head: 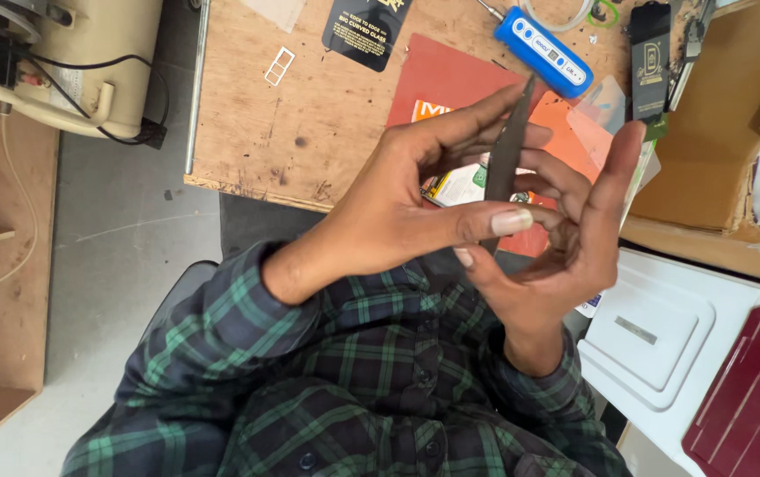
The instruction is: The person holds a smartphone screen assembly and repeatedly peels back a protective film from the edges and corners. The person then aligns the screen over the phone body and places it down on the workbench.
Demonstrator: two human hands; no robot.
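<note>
Left hand (398, 208) and right hand (574, 238) both pinch the thin dark phone (505, 163) edge-on above the bench's (309, 115) near edge; best gripped by edges only.

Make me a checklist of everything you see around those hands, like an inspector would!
Surface: scratched wooden table.
Job's things: thin dark flat piece, held edge-on between both hands.
Clutter: blue handheld device, black card, red-orange mat, small white frame.
Grippers: left hand and right hand both pinch the piece.
Cables: black cable by the cream machine.
Surroundings: white lidded box, maroon case, grey floor.
</note>
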